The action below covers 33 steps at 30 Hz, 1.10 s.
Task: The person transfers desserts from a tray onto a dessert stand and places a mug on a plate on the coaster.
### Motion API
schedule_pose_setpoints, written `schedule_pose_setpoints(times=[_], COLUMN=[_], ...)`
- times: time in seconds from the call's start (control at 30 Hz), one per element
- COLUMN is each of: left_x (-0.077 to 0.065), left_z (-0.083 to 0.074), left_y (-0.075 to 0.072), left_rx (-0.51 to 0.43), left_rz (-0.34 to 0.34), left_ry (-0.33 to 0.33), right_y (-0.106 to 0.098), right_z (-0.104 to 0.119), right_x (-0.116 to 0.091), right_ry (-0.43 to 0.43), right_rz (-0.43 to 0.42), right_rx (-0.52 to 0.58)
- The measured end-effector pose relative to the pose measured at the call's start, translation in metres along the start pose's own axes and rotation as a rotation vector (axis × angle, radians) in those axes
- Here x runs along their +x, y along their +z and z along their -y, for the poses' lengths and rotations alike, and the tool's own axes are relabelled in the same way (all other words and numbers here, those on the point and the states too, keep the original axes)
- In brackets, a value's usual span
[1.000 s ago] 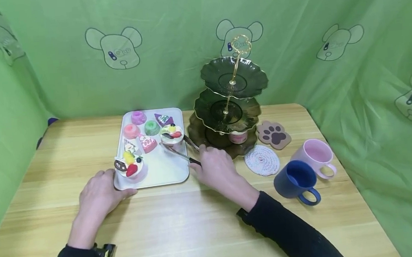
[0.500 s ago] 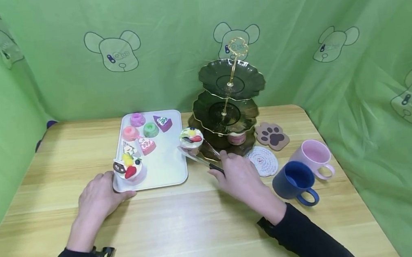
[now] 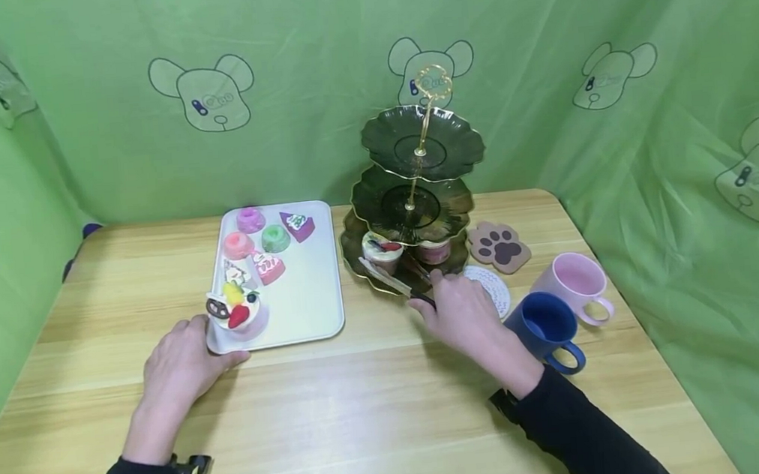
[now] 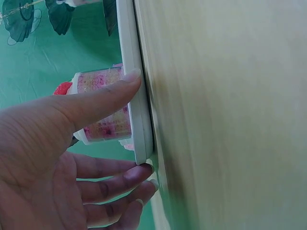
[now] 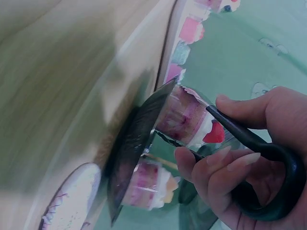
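Note:
My left hand (image 3: 180,363) holds the near left corner of the white tray (image 3: 304,304), thumb along the front edge and fingers at the side. On that corner stands a fruit-topped dessert cup (image 3: 249,325). With my right hand (image 3: 464,312) I grip black-handled tongs (image 5: 235,127), whose clear arms are around a second dessert cup (image 3: 381,253) with a strawberry on top. That cup is at the left part of the bottom tier of a dark three-tier cake stand (image 3: 384,135). A third dessert cup (image 5: 144,184) stands on the same tier, partly hidden by the middle plate.
Small ring cakes (image 3: 239,245) and cake slices (image 3: 298,226) lie on the tray. Right of the stand are a paw-shaped coaster (image 3: 500,247), a round white coaster (image 3: 488,288), a blue mug (image 3: 529,322) and a pink mug (image 3: 580,280). Green cloth (image 3: 312,85) hangs behind.
My right hand has carried the cup in the tongs rightward from the tray to the stand's bottom tier. My left hand has stayed at the tray corner.

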State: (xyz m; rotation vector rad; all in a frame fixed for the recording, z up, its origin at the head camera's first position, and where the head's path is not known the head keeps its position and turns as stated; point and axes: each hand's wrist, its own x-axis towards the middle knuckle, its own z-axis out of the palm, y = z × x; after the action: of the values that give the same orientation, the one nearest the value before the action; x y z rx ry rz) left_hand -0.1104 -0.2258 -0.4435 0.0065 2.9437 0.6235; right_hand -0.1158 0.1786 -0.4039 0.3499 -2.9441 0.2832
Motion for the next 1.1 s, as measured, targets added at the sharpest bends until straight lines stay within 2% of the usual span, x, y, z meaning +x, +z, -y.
schedule_pose_setpoints(times=[0.2,0.43,0.8,1.1], left_x=[0.0,0.0,-0.001,-0.001], left_z=[0.0,-0.001,0.0,-0.001], left_y=[-0.001,-0.001,0.001,0.0], left_rx=[-0.002,-0.002,-0.004,-0.007], left_rz=[0.019,0.008,-0.002,0.015], left_ry=[-0.01,-0.008,-0.008,-0.018], right_y=[0.009,0.016,0.017,0.014], right_z=[-0.008,-0.012,-0.004,0.001], right_x=[0.01,0.024,0.041,0.044], right_ry=[0.064,0.084,0.169,0.193], right_rz=[0.044,0.033,0.113,0.156], right_rx=[0.014,0.012,-0.005,-0.015])
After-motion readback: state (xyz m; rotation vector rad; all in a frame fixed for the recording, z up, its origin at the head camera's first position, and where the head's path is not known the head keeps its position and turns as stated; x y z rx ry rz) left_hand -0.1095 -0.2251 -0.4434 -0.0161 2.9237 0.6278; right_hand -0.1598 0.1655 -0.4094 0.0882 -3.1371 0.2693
